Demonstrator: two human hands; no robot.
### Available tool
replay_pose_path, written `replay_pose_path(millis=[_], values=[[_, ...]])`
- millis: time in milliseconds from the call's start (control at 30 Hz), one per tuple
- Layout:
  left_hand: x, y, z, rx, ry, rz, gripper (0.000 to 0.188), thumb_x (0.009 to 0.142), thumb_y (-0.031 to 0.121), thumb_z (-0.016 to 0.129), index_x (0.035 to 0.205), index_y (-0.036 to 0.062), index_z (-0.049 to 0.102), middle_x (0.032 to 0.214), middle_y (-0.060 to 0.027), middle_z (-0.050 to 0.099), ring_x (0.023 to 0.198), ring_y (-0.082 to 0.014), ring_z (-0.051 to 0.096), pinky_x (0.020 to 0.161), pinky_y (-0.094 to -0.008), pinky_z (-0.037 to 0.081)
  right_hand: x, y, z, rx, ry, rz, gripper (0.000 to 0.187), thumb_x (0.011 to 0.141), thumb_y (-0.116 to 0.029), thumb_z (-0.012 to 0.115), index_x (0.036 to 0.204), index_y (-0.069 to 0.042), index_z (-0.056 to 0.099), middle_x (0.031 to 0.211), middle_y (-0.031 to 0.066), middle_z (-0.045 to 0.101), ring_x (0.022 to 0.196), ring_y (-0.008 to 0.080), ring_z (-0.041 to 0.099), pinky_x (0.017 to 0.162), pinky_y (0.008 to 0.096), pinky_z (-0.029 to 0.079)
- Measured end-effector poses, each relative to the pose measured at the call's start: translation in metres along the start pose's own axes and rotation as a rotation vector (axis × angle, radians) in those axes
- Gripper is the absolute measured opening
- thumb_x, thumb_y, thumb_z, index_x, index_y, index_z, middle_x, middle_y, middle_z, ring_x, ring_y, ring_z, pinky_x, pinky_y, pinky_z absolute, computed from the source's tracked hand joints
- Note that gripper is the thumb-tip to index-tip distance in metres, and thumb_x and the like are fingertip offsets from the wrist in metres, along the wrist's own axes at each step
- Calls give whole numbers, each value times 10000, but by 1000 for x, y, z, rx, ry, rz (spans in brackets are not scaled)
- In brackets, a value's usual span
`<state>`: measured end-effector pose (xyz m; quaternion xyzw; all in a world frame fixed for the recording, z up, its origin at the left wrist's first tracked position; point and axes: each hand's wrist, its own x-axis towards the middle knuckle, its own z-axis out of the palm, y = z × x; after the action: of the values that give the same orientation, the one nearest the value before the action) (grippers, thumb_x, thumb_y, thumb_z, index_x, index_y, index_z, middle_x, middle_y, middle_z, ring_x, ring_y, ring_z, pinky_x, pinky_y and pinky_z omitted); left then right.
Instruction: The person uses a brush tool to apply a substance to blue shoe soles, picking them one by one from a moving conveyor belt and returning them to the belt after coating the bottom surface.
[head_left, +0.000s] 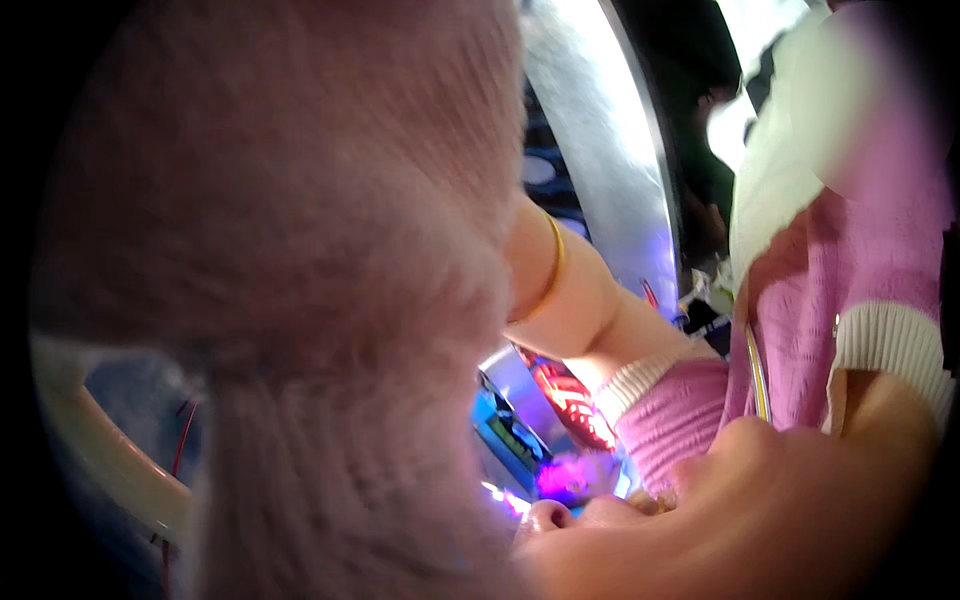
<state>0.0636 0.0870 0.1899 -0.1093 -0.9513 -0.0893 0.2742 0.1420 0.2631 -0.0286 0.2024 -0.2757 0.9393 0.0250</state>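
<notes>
A large, blurred brownish-pink shape (330,250) with a fine, fuzzy grain fills the left half, very close up. Whether it is skin or cloth I cannot tell. A bare forearm (590,300) with a thin yellow bangle (556,262) comes out of a purple knit sleeve (680,410) with a cream ribbed cuff. It runs up and left behind the blurred shape, so its hand is hidden. At lower right, smeared bare skin (760,510) lies below a second cream cuff (890,345). No clear fingers show, and I cannot tell which hand is mine.
Purple knit cloth (795,330) hangs at the right. A broad, shiny silver band (610,130) curves down from the top middle. Red, blue and violet lit things (575,400) lie beyond the forearm. A pale curved tube (120,470) and a thin red wire (184,440) are at lower left.
</notes>
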Motion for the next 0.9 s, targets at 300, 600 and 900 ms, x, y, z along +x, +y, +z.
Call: replay_pose_path(millis=[300,600,900], values=[[-38,7,-29,50,-9,-84,658,874,464,444,1331,3,335,1214,-214,509,1081,-405,512,963,-520,388,-56,-28,-93,46,-141,395,172,827,-175,514,935,-53,572,885,67,557,866,204,492,774,351,390],[-186,8,-122,138,277,-331,640,878,443,450,1327,1,340,1217,-213,507,1089,-401,508,967,-513,387,60,-47,-146,-130,-211,539,61,825,-49,543,866,-51,588,789,40,596,727,142,568,659,287,490],[-311,25,-132,249,601,-455,621,881,421,456,1323,0,345,1219,-211,505,1098,-396,504,971,-507,386,52,-75,-142,-51,-202,560,123,796,43,604,863,-49,555,869,95,608,737,175,590,668,281,514]])
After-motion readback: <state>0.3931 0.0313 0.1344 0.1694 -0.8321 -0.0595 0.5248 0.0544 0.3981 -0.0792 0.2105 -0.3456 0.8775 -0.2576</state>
